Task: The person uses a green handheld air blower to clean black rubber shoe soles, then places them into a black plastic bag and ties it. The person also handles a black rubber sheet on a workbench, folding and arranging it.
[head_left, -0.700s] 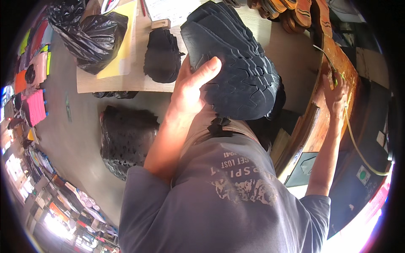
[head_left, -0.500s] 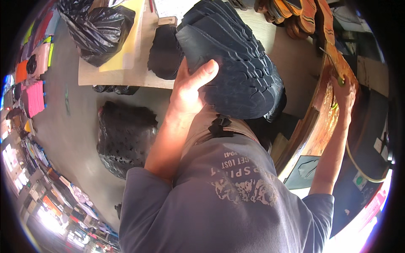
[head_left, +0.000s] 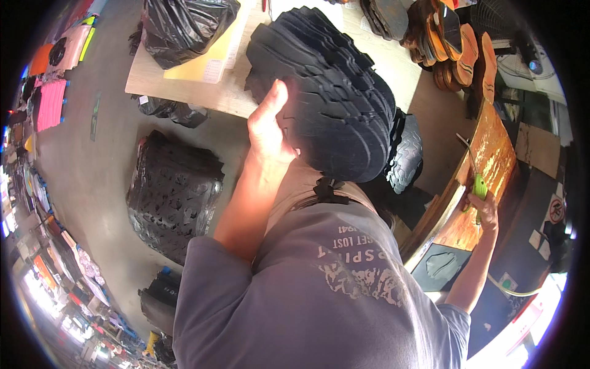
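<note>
My left hand [head_left: 268, 132] is closed around a thick stack of black rubber shoe soles [head_left: 332, 98], its thumb pressed on the near face. The stack is tilted, with the layered edges fanned toward the right, and hides most of my fingers. Off to the right, my right hand [head_left: 487, 212] grips the green handle of a tool [head_left: 479, 186] whose thin metal shaft points away from me. Below that shaft lies a shiny orange-brown board [head_left: 491, 160]. Another dark treaded sole [head_left: 409, 157] shows just beyond the stack's lower right side.
A black plastic bag [head_left: 190, 27] and a yellow sheet [head_left: 209, 71] lie on the pale table [head_left: 160, 80]. Orange and dark soles [head_left: 458, 40] are piled at the far right. A wrapped black bundle [head_left: 175, 197] sits on the floor at left; a dark sheet [head_left: 439, 267] lies near my right forearm.
My right hand has come nearer with the green-handled tool, now seen more plainly. The sole stack has turned slightly in my left hand. The whole view has shifted a little.
</note>
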`<action>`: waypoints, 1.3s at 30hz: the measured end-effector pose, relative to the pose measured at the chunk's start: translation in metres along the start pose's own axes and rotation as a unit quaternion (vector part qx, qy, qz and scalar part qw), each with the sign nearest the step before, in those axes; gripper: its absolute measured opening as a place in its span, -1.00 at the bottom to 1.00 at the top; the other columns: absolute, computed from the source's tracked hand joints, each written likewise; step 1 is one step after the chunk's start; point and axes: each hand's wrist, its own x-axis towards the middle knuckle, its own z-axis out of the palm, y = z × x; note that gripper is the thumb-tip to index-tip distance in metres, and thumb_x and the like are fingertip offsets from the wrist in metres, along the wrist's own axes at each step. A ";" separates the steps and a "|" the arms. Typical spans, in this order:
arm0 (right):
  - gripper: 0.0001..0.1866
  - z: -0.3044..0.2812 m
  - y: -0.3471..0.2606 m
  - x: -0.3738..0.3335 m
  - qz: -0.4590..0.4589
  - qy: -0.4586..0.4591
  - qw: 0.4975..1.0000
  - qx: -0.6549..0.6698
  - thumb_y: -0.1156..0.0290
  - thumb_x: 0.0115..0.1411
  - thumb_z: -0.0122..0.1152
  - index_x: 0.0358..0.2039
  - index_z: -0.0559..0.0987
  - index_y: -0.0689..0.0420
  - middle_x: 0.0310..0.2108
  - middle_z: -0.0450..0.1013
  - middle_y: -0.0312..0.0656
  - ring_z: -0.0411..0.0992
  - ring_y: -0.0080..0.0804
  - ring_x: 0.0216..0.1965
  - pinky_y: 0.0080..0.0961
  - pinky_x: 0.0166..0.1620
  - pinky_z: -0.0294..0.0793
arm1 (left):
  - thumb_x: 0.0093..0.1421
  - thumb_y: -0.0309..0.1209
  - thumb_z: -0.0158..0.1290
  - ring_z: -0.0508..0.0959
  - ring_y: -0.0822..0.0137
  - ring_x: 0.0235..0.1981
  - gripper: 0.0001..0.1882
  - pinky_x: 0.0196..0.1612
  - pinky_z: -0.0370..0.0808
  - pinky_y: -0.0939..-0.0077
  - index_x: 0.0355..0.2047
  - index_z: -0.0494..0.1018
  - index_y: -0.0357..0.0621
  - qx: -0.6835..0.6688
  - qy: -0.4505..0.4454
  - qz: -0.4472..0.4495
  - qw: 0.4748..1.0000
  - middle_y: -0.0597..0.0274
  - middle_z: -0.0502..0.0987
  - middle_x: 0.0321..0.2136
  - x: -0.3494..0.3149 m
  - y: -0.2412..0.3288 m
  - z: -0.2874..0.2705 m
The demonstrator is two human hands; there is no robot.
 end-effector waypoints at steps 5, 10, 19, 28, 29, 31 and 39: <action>-0.63 0.065 -0.084 -0.052 -0.165 0.005 0.986 0.020 0.24 0.26 0.46 -0.06 0.59 0.19 -0.31 0.63 -0.13 0.64 -0.35 -0.23 -0.35 -0.16 0.67 | 0.38 -0.05 0.11 0.53 0.05 0.15 -0.40 0.20 0.50 0.06 0.26 0.39 -0.20 -0.016 0.009 0.058 0.998 0.03 0.53 0.16 -0.008 0.015 -0.019; -0.63 0.163 -0.153 -0.106 -0.231 0.094 0.949 -0.193 0.33 0.20 0.54 -0.10 0.54 0.14 -0.41 0.56 -0.28 0.54 -0.49 -0.34 -0.53 -0.23 0.52 | 0.34 0.03 0.15 0.47 0.03 0.20 -0.30 0.30 0.40 -0.02 0.33 0.34 -0.13 0.115 0.033 0.113 0.986 0.09 0.49 0.21 -0.020 0.026 -0.031; -0.61 0.214 -0.175 -0.106 -0.279 0.009 0.937 -0.212 0.41 0.18 0.52 -0.09 0.48 0.12 -0.43 0.57 -0.18 0.59 -0.35 -0.38 -0.39 -0.28 0.55 | 0.29 0.04 0.17 0.54 0.05 0.12 -0.29 0.24 0.47 0.05 0.26 0.39 -0.22 0.191 0.126 0.217 0.949 0.07 0.55 0.14 -0.069 0.065 -0.039; -0.52 0.228 -0.188 -0.105 -0.286 -0.069 0.916 -0.271 0.49 0.10 0.55 -0.03 0.48 0.14 -0.40 0.47 -0.35 0.43 -0.55 -0.36 -0.57 -0.26 0.44 | 0.32 0.08 0.09 0.51 0.02 0.13 -0.28 0.23 0.46 0.01 0.27 0.37 -0.22 0.077 -0.034 0.174 0.981 0.07 0.51 0.16 -0.093 0.084 -0.055; -0.58 0.230 -0.187 -0.105 -0.212 0.001 0.958 -0.196 0.51 0.12 0.52 -0.07 0.48 0.13 -0.40 0.49 -0.32 0.44 -0.53 -0.36 -0.55 -0.24 0.44 | 0.33 0.08 0.08 0.49 0.02 0.15 -0.29 0.24 0.43 0.00 0.28 0.36 -0.21 0.060 -0.025 0.172 0.983 0.08 0.49 0.17 -0.095 0.087 -0.055; -0.64 0.231 -0.189 -0.106 -0.236 -0.004 0.946 -0.221 0.45 0.16 0.51 -0.13 0.49 0.13 -0.42 0.52 -0.28 0.48 -0.50 -0.40 -0.48 -0.29 0.48 | 0.34 0.08 0.05 0.44 0.01 0.17 -0.29 0.26 0.39 -0.02 0.29 0.33 -0.19 0.054 -0.026 0.173 0.983 0.09 0.45 0.20 -0.099 0.091 -0.055; -0.62 0.243 -0.192 -0.101 -0.248 -0.095 0.934 -0.240 0.49 0.15 0.49 -0.10 0.48 0.12 -0.37 0.55 -0.26 0.53 -0.49 -0.37 -0.49 -0.27 0.54 | 0.40 0.06 -0.07 0.25 -0.03 0.29 -0.31 0.34 0.21 -0.08 0.37 0.21 -0.11 0.033 -0.029 0.167 0.985 0.16 0.29 0.31 -0.096 0.096 -0.055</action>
